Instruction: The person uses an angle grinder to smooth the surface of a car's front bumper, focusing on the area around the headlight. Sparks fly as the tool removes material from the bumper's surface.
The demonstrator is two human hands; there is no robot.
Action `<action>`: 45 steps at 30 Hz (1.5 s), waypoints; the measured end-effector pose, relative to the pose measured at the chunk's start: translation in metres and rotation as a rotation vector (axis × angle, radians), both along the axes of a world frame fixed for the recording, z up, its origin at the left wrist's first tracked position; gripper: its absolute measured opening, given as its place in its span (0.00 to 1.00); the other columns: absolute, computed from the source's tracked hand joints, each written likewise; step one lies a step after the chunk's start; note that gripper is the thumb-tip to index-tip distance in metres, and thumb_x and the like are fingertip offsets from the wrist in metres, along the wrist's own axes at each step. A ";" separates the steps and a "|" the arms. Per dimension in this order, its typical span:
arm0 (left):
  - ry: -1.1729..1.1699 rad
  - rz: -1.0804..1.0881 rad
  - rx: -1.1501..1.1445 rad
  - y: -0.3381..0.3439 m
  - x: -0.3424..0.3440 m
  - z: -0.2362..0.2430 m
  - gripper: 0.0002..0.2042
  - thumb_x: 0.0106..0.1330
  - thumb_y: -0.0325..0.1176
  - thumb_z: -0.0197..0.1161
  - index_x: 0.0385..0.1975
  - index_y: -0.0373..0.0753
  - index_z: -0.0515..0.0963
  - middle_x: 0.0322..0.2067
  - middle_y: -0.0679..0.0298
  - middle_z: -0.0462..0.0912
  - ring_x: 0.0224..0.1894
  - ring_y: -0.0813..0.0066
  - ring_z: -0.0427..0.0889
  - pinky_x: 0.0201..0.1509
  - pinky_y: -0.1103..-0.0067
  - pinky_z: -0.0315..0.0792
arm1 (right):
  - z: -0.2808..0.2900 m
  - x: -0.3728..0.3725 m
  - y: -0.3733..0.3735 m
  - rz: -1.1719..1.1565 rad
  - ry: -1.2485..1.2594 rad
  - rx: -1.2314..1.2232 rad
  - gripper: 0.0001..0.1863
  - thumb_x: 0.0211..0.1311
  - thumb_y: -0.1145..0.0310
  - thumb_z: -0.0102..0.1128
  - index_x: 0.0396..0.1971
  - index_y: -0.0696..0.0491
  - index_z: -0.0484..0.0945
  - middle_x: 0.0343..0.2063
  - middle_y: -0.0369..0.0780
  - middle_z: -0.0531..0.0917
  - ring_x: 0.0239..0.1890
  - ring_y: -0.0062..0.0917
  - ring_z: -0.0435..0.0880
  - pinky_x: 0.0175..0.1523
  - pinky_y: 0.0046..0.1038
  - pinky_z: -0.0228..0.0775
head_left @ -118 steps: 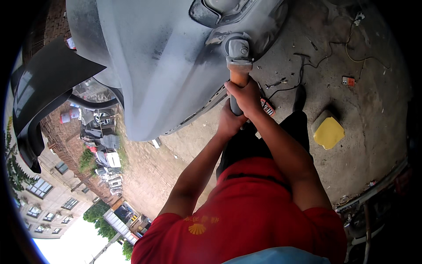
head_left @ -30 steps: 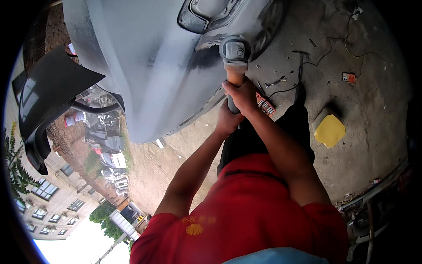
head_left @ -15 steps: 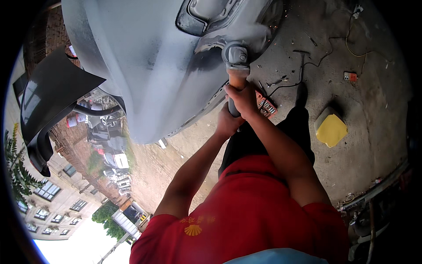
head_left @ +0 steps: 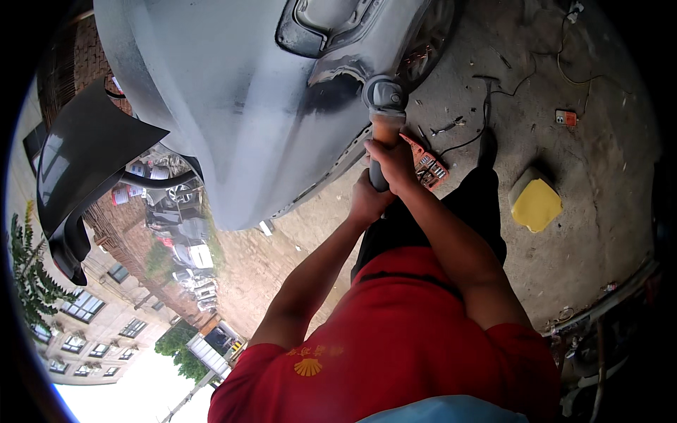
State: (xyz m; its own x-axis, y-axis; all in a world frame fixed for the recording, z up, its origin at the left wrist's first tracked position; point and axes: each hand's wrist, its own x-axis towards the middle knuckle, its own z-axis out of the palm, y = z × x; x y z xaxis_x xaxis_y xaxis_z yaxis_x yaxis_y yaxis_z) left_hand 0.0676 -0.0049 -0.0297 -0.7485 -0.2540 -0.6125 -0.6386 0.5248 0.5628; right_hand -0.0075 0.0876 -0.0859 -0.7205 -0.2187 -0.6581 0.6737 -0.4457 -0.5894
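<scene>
An angle grinder [head_left: 386, 93] with a grey head and an orange and dark body points away from me. Its head is at the edge of a grey car body panel [head_left: 233, 92], beside a dark, ragged damaged patch [head_left: 334, 96]. A few orange sparks show near the wheel opening. The disc is hidden under the head, so contact with the metal cannot be told. My right hand [head_left: 396, 163] is closed round the middle of the grinder's body. Closer to me, my left hand [head_left: 369, 200] grips its rear end.
A red tool case [head_left: 430, 171] lies open beyond my right arm. Cables and hand tools [head_left: 451, 125] are scattered near my foot. A yellow-topped container [head_left: 536, 206] and a phone [head_left: 565, 118] are on the ground at right. A dark loose-looking panel [head_left: 92, 155] juts out at left.
The grinder's head has shifted slightly right and toward me, exposing more of the ragged edge. Both hands keep their grip. Sparks still show near the wheel opening.
</scene>
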 end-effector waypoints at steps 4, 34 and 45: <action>-0.085 -0.041 -0.055 -0.003 -0.026 0.005 0.40 0.56 0.46 0.86 0.63 0.27 0.77 0.51 0.47 0.92 0.53 0.56 0.93 0.53 0.65 0.85 | 0.005 -0.017 0.005 0.028 0.050 -0.065 0.15 0.66 0.62 0.80 0.38 0.57 0.84 0.31 0.36 0.86 0.34 0.22 0.89 0.42 0.29 0.84; 0.017 0.078 -0.046 -0.007 0.025 0.007 0.39 0.55 0.47 0.86 0.62 0.29 0.77 0.48 0.45 0.92 0.49 0.54 0.93 0.52 0.60 0.84 | 0.016 0.014 -0.009 0.125 0.033 0.010 0.31 0.58 0.54 0.87 0.51 0.60 0.84 0.41 0.41 0.90 0.41 0.28 0.89 0.52 0.35 0.81; -0.067 0.027 0.052 0.017 -0.033 0.013 0.33 0.58 0.39 0.85 0.60 0.32 0.78 0.46 0.58 0.90 0.46 0.70 0.89 0.50 0.68 0.83 | 0.020 -0.036 0.020 0.042 -0.003 0.049 0.20 0.61 0.60 0.81 0.42 0.58 0.85 0.34 0.39 0.88 0.33 0.23 0.89 0.43 0.32 0.81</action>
State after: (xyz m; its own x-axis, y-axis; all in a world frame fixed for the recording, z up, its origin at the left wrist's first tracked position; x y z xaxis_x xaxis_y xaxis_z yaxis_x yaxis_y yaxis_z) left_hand 0.0350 0.0122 -0.0166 -0.6983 -0.2404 -0.6742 -0.6897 0.4779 0.5440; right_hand -0.0435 0.1079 -0.0661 -0.7093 -0.2159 -0.6710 0.6930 -0.3875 -0.6079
